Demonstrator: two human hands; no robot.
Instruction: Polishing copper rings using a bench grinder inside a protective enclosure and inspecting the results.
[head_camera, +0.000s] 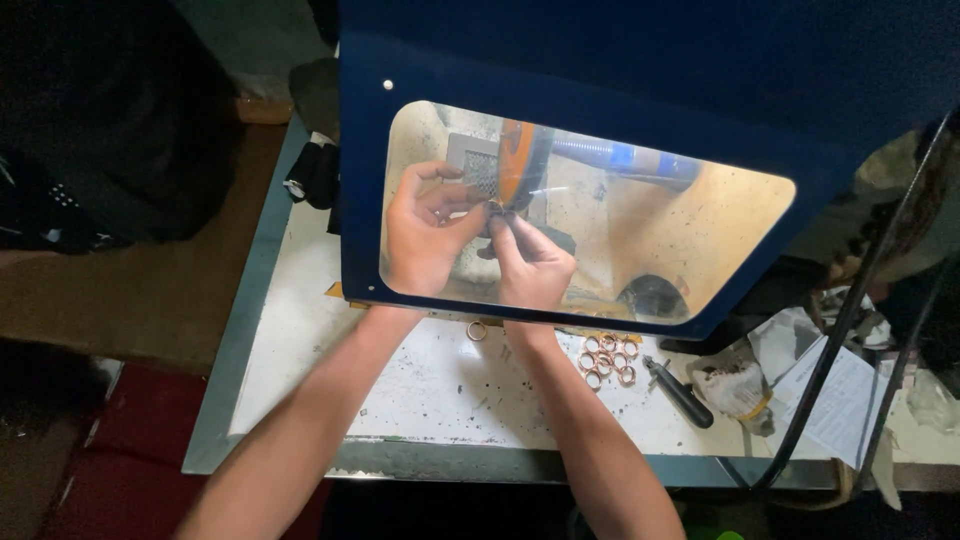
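While both forearms reach away from the near edge of the white worktable (300, 340), the person's hands work behind a clear window (700, 230) set in a dark blue guard hood (640, 70). The left hand (425, 235) is curled, its thumb and fingertips pinching toward a small ring-like piece (494, 208) held right at the rim of an orange wheel (518, 165). The right hand (535, 265) is also closed, its fingertips meeting the left hand's at that same small piece, so both hands grasp it together just beside the wheel. The piece itself is tiny and partly hidden by the fingers, so its exact shape cannot be told.

Behind the wheel, farther off, a grey mesh-faced block (475, 165) stands to the left, and a blue-and-white hose (625, 160) runs off to the right.

On the table nearer the person, a single copper-coloured ring (477, 330) lies between the two wrists. A cluster of similar copper rings (607, 360) lies to the right of the right forearm, with a black-handled tool (680, 393) just beside them. Farther right lie a crumpled rag (735, 385) and a sheet of paper (835, 405), crossed by black cables (850, 320).
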